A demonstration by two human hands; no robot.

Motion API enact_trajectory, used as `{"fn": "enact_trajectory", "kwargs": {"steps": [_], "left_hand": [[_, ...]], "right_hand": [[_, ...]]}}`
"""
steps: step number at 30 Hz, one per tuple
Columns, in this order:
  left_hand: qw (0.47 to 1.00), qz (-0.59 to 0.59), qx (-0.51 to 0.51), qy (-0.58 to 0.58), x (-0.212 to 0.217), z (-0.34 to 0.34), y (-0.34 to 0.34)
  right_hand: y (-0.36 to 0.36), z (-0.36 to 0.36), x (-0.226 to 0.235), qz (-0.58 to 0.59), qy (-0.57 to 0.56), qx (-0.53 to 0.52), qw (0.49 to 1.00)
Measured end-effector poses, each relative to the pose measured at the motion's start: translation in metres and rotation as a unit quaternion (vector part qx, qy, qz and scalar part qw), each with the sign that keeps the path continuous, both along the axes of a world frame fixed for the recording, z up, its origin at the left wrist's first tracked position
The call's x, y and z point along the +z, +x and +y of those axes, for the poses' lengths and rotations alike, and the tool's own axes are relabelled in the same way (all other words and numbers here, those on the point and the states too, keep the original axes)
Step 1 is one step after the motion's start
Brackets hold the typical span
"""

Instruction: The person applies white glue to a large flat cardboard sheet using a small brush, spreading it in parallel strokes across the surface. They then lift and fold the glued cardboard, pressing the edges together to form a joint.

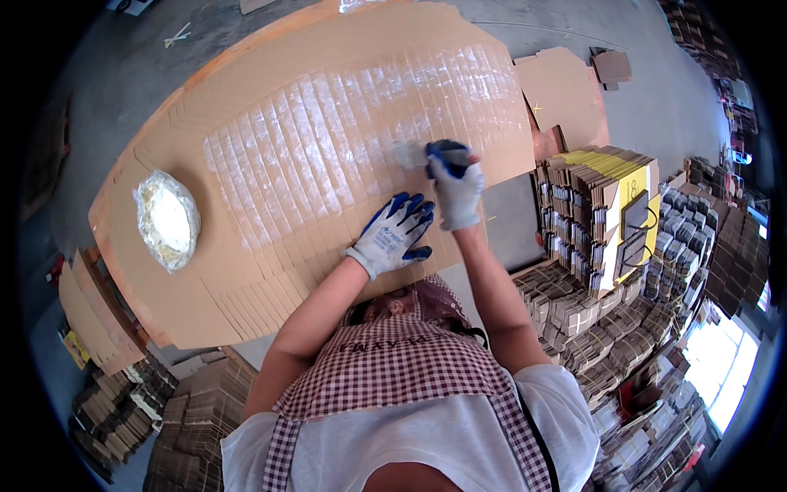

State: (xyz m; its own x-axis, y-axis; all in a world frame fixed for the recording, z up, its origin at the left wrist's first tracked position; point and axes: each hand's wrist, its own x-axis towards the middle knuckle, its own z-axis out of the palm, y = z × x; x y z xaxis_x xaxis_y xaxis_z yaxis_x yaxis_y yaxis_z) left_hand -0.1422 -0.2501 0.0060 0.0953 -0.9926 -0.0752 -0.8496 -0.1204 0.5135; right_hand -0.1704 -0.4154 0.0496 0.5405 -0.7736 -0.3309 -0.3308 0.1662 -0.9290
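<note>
Overlapping cardboard sheets (205, 291) lie fanned out across the worktable, their exposed strips smeared with a shiny whitish coating. My left hand (396, 233), in a white and blue work glove, presses flat on the near edge of the sheets with its fingers spread. To its right and a little farther off, my gloved right hand (456, 182) is closed over the sheets. A blurred pale patch shows beside its fingers; what it grips I cannot make out. At the left, a plastic-lined bowl (169, 221) of white paste rests on the cardboard.
Bundled cartons with yellow panels (607, 205) are stacked at the right, near more tied cardboard stacks (574, 303). Flat cardboard pieces (561, 94) lie beyond the table's right end. Further stacks (201, 418) stand at the lower left. Grey floor (541, 41) surrounds the table's far side.
</note>
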Motion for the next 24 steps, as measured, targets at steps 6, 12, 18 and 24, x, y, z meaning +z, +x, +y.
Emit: {"fn": "enact_trajectory", "kwargs": {"steps": [6,12,18,24], "left_hand": [[0.999,-0.024,0.007,-0.032,-0.009,0.003,0.001],[0.999,0.004,-0.007,0.031,-0.003,-0.001,-0.001],[0.999,-0.002,0.014,-0.041,-0.01,0.005,0.0],[1.0,0.001,0.005,-0.029,-0.015,0.003,-0.005]], "right_hand": [[0.003,-0.025,0.014,0.097,-0.316,0.079,0.941],[0.003,-0.029,-0.006,0.085,-0.471,0.295,0.827],[0.018,-0.022,0.005,0.057,-0.412,0.154,0.897],[0.055,-0.047,-0.016,0.018,-0.21,0.095,0.973]]}}
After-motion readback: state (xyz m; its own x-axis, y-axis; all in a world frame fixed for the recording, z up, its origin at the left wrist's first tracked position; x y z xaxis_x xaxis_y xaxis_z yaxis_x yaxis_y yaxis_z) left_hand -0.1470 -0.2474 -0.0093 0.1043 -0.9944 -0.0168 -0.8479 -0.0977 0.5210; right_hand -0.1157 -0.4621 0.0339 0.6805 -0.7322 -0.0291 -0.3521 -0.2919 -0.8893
